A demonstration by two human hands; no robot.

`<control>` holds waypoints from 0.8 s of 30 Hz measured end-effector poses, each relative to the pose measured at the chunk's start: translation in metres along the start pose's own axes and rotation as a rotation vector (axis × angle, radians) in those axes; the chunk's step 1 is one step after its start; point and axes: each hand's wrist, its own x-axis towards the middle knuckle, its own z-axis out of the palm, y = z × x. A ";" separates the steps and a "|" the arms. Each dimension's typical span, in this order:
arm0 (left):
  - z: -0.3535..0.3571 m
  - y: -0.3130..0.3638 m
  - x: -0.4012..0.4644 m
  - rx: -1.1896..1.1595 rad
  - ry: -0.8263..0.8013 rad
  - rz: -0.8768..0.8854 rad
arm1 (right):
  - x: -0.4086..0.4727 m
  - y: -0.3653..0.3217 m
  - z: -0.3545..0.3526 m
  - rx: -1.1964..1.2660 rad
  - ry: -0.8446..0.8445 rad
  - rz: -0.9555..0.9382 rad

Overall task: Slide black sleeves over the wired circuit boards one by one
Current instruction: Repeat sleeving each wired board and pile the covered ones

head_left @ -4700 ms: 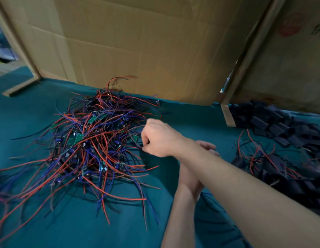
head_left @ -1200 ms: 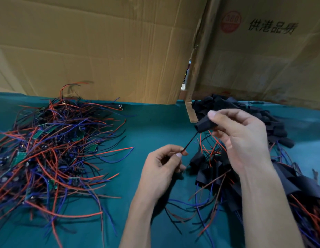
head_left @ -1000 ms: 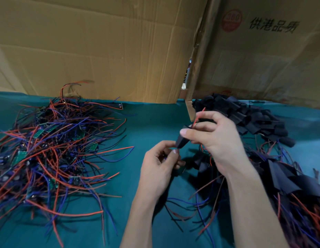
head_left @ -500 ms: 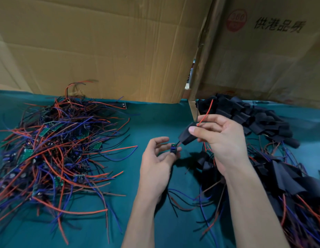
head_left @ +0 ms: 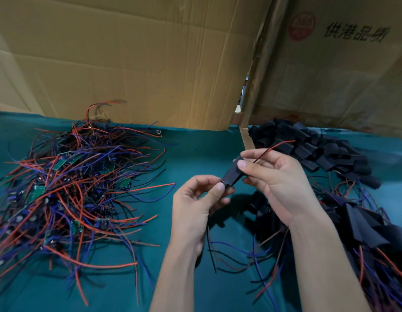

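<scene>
while both hands hover above the teal table cover (head_left: 195, 145), the right hand (head_left: 278, 183) pinches a black sleeve (head_left: 232, 173) between thumb and forefinger, its other fingers curled behind, and a red-and-black wire (head_left: 274, 147) pokes out of the sleeve's far end, arcing up and to the right. the left hand (head_left: 195, 206) meets the sleeve's near end, thumb and forefinger pinched on the dark tip there; whether that tip is the circuit board itself is too hidden to call. the sleeve sits tilted, low end at the left fingers, high end under the right thumb. off to the left sprawls the pile of wired circuit boards (head_left: 67, 188), red, blue and black leads tangled with small green boards showing through. far right, against the cardboard box (head_left: 330, 75), lies the heap of empty black sleeves (head_left: 308, 147), and nearer the right forearm a stack of sleeved boards (head_left: 364, 226) with wires trailing out onto the cover. a big cardboard sheet (head_left: 128, 59) stands behind the left pile.
</scene>
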 end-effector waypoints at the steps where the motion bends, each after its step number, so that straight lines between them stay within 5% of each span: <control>1: 0.000 0.000 0.000 -0.011 0.013 -0.004 | -0.002 -0.001 0.002 -0.003 -0.023 0.015; 8: 0.000 -0.004 0.003 0.123 0.045 0.065 | -0.010 0.000 0.030 -0.070 -0.114 0.119; 14: 0.001 0.001 0.000 0.086 -0.053 -0.040 | -0.016 -0.031 0.013 -0.020 0.123 0.050; 20: 0.003 -0.002 0.004 0.099 0.086 -0.074 | -0.051 -0.102 -0.054 -0.713 0.109 0.215; 24: 0.003 -0.003 0.006 0.085 0.107 -0.079 | -0.055 -0.123 -0.042 -1.015 0.215 -0.057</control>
